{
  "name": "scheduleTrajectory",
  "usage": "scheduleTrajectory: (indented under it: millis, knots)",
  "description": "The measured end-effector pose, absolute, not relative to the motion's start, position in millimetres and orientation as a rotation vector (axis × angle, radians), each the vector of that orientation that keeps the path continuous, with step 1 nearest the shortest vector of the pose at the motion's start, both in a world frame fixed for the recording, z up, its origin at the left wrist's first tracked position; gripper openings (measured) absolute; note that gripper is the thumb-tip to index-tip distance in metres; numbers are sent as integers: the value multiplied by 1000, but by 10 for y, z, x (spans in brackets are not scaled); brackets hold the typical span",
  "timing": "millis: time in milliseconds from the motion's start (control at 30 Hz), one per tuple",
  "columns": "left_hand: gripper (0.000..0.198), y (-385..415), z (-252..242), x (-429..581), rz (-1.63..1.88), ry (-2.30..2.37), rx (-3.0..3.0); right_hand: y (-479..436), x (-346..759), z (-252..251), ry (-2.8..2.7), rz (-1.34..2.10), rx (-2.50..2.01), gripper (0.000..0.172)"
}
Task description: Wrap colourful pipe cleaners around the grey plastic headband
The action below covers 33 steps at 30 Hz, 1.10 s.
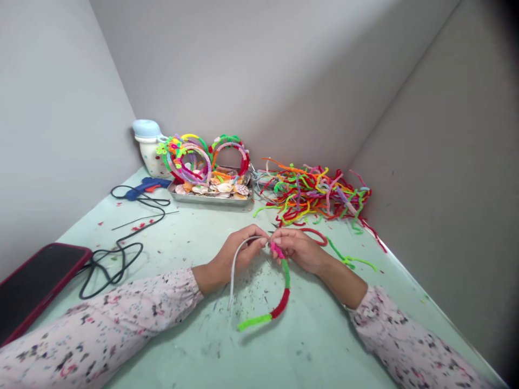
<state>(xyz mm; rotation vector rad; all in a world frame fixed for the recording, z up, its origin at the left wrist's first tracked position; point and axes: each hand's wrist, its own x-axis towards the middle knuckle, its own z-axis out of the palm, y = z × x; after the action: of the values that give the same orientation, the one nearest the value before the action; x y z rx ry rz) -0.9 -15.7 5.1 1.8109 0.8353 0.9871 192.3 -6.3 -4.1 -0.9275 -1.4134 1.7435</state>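
Plastic headband (pixel 281 307) between both pinching hands (pixel 239 253) (pixel 300 250)

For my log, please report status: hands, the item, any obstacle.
Left hand grips headband on bare white side. Right hand pinches its pink wrapping. Pile of pipe cleaners lies behind, apart from hands.

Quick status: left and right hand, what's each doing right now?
Left hand: closed on the bare side of the headband.
Right hand: closed, pinching the pink pipe cleaner on the headband.
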Motion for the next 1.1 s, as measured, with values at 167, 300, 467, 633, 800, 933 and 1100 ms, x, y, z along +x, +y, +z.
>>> scheduleTrajectory:
  millis: [167,300,467,633,800,933,1100]
  knots:
    - [18,-160,51,-9,978,852,1826,-65,1920,-26,-1419,1756,-938,12]
    - [18,-157,48,-6,978,876,1847,-58,1916,-38,-1436,1749,-941,11]
    - [18,-143,25,-10,978,901,1875,-55,1914,-55,-1447,1732,-965,10]
    - [17,-139,10,-16,981,911,1878,-61,1901,-40,-1462,1707,-1010,10]
    - [17,-141,16,-15,985,900,1872,-66,1902,-37,-1479,1682,-1018,10]
    - [17,-148,34,-9,985,888,1878,-70,1921,-46,-1467,1701,-958,11]
    - [17,-154,43,-3,986,862,1880,-64,1937,-61,-1465,1718,-944,11]
